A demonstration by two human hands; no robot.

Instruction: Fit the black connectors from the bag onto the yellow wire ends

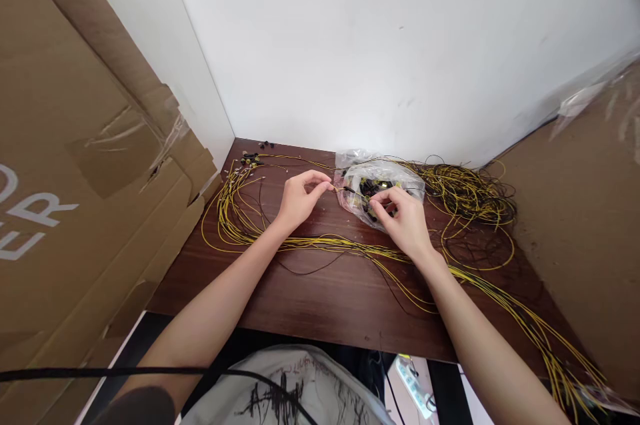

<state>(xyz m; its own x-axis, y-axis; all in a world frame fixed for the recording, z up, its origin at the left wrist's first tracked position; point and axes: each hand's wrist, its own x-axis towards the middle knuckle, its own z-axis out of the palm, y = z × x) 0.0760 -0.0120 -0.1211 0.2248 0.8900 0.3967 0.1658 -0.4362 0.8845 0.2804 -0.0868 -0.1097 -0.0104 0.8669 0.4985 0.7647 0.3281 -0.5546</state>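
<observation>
Looking down from the head view, both bare forearms reach forward over a dark brown wooden surface [320, 298] set into a corner of white wall [375, 45].

The left hand [299, 199] is closed in a pinch, thumb and forefinger gripping the end of a thin yellow wire [338, 188] that runs right towards a clear plastic bag [395, 175]. The bag lies on the surface just beyond both hands and holds small black parts [369, 187]. The right hand [406, 219] rests on the near edge of the bag with its fingertips drawn together; what they pinch is too small to tell.

A long bundle of yellow wires [350, 248] crosses the surface under both wrists and trails off the front right corner. Looser yellow loops [227, 215] lie to the left, and a tangled coil [467, 193] of yellow and black wire sits just right of the bag. A few black connectors [250, 159] lie at the back left.

Taped cardboard [75, 165] leans along the left side, and another brown board [580, 225] stands on the right. Below the front edge a white power strip [413, 379] shows.
</observation>
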